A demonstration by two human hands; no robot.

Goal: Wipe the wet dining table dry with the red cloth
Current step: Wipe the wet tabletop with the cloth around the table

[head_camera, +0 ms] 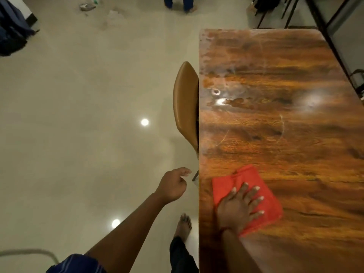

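I'm looking down the length of the dining table (pixel 285 119) and the wiping step is in hand. My right hand (pixel 236 209) lies flat on the red cloth (pixel 232 184), fingers (pixel 256 200) spread wide and pressing down rather than gripping. The cloth sits near the table's near left edge, folded into a rough square, flat on the wood.

My left hand (pixel 173 186) hangs out over the floor (pixel 78 115), just off the table edge, fingers loosely curled and holding nothing.

Ahead of the cloth I can see pale smears and what look like puddles catching the ceiling lights, mostly along the left side beside the tan chair (pixel 186 107). By my reckoning most of the top is yet to be dried. The next move calls for a firm push forward along that left edge, keeping the palm flat so the cloth doesn't bunch or slide off the side.

No brands, labels or writing that I can read anywhere.
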